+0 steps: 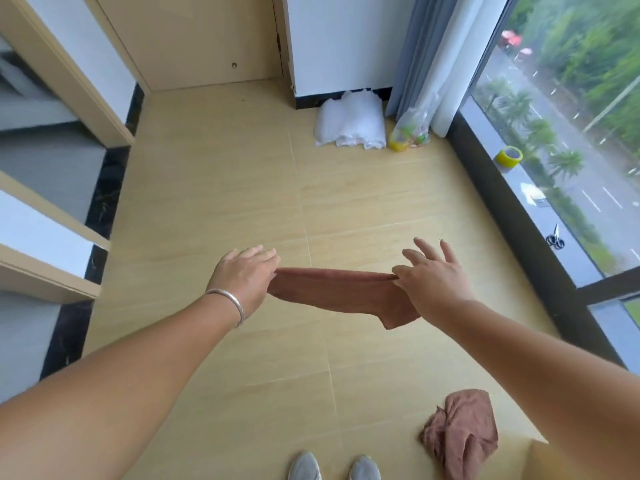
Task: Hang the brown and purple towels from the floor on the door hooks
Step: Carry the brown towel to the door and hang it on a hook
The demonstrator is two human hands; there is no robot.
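A brown towel (341, 294) hangs stretched between my two hands, above the tiled floor. My left hand (244, 275) pinches its left end, with a silver bangle on the wrist. My right hand (433, 275) pinches the right end with thumb and forefinger, the other fingers spread. A second towel (462, 433), crumpled and brownish-mauve, lies on the floor at the lower right, beside my right forearm. The wooden door (194, 39) stands shut at the far end. No hooks are in view.
A folded white cloth (351, 121) and a plastic bag (412, 128) lie by the curtain (429, 46) at the far wall. Yellow tape (508, 155) and scissors (555, 239) rest on the window sill at right. White shelves (45, 230) line the left. My grey shoes (334, 467) show below.
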